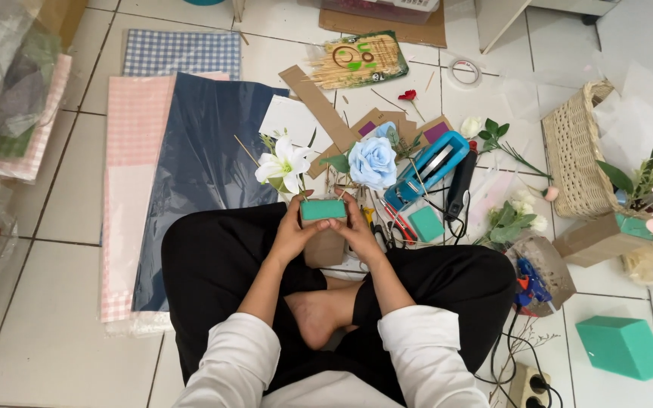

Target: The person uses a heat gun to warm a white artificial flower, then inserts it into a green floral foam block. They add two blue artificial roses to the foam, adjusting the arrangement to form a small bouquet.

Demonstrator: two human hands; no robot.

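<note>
I sit cross-legged on a tiled floor, and both hands hold a small brown paper-wrapped box (323, 248) topped with a green foam block (323, 209). My left hand (290, 233) grips its left side and my right hand (357, 227) its right side. A white lily (283, 165) and a pale blue rose (372, 162) stand on stems just beyond the block; whether they are stuck in the foam I cannot tell.
Dark blue (205, 166), pink and blue checked wrapping sheets lie left. A blue tape dispenser (428, 168), a black glue gun (460, 185), cardboard strips, skewer pack (357, 62) and tape roll (464, 72) lie ahead. Wicker basket (572, 155), pink lilies, green foam brick (623, 346) and power strip sit right.
</note>
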